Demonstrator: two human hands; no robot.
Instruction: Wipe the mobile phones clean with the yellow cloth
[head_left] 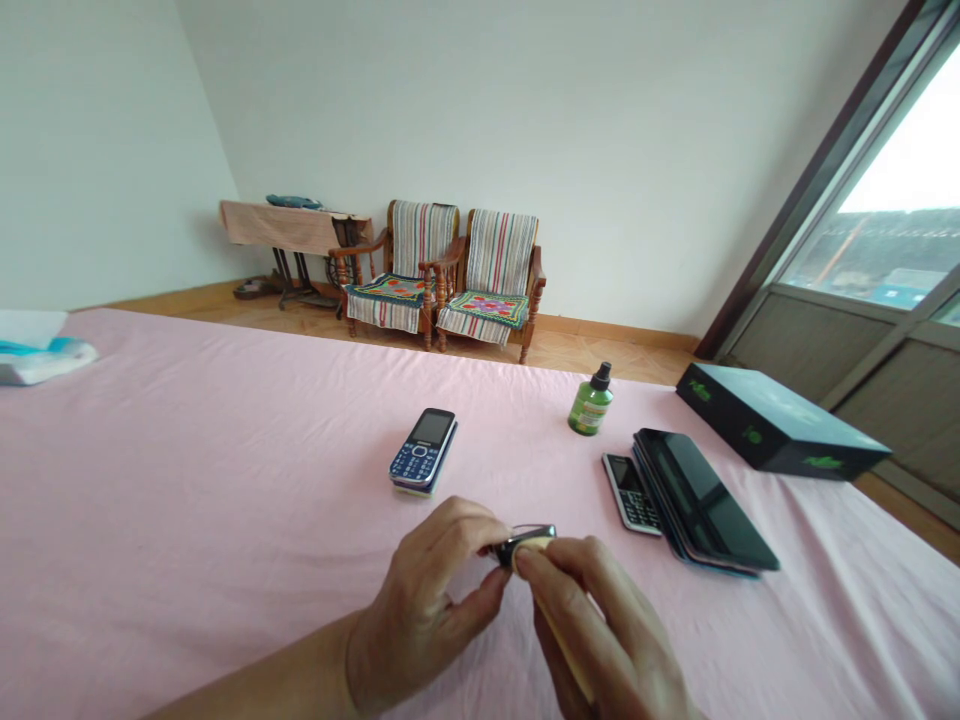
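A small dark object (525, 543) is pinched in the closed fingers of the left hand (427, 600), a pale strip (559, 630) is gripped against it by the right hand (592, 625), and a blue keypad phone (421, 450) and a black keypad phone (630, 495) are left lying on the pink sheet (187, 480) at eleven and one o'clock.

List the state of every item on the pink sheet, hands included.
Left hand: pinching small dark object
Right hand: gripping pale strip
Blue keypad phone: face up, screen dark
Silver keypad phone: face up, screen dark
Green spray bottle: upright, capped
Dark flat cases: stacked, lying flat
Black box: closed
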